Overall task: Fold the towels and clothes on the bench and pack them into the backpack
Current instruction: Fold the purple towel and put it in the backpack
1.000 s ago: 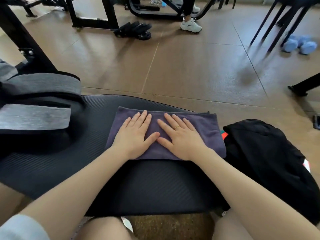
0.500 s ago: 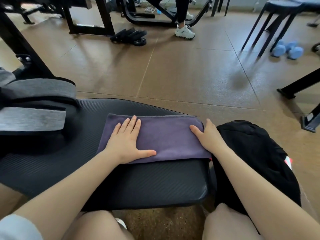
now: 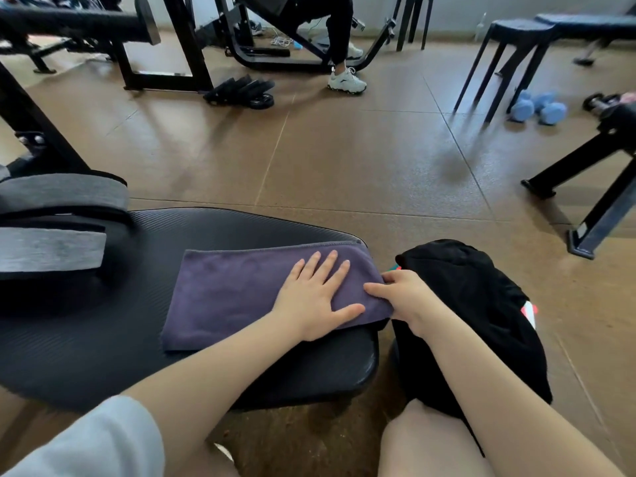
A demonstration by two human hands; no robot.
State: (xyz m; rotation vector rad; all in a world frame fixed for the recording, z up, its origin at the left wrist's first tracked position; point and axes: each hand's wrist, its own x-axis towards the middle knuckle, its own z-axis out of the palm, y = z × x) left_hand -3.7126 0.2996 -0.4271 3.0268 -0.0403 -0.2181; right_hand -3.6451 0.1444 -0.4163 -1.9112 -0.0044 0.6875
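A folded purple towel lies flat on the black padded bench. My left hand presses flat on the towel's right half, fingers spread. At the towel's right end, my right hand pinches the edge, thumb on top and fingers underneath. Just right of the bench lies a black garment, draped over my right leg, with a red and white patch showing. The grey and black backpack sits on the bench's left end.
Brown floor stretches ahead. A weight machine and black weight plates stand far left, with another person's leg and white shoe nearby. Dark stools, blue dumbbells and a bench frame are at right.
My left hand has slid from the towel's left part to its right half. My right hand went from resting on the right end to pinching it. The camera tilted up.
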